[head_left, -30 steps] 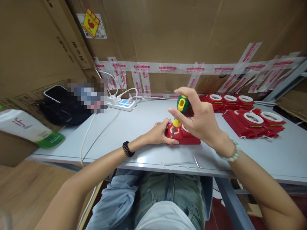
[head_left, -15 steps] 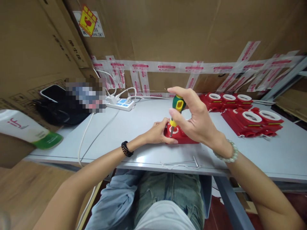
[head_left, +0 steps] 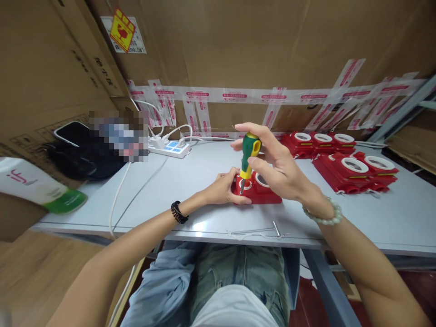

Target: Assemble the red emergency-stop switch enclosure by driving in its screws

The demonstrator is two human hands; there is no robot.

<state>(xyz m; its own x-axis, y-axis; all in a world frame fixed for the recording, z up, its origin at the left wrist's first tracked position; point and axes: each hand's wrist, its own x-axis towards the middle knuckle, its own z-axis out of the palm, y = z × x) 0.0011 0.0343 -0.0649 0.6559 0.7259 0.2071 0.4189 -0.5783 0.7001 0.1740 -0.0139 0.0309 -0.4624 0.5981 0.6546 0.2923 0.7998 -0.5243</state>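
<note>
Left hand (head_left: 223, 187): thumb along near edge, fingers at left end, gripping red box (head_left: 267, 196) flat on table (head_left: 197, 175), in front of person. Right hand (head_left: 282, 170): thumb and curled finger around green-yellow screwdriver (head_left: 245, 156), index finger stretched past handle top. Screwdriver: slightly tilted, tip down at box's near left corner, beside left thumb. T-shaped metal rod (head_left: 276, 229): near table's front edge. More red boxes (head_left: 335, 172): grouped right. White power strip (head_left: 173, 150): at back.

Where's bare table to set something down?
Bare: between the power strip and the left hand; also right of the pale bracelet, in front of the red housings. Crowded: around the screwdriver, and back left by the phone.
</note>
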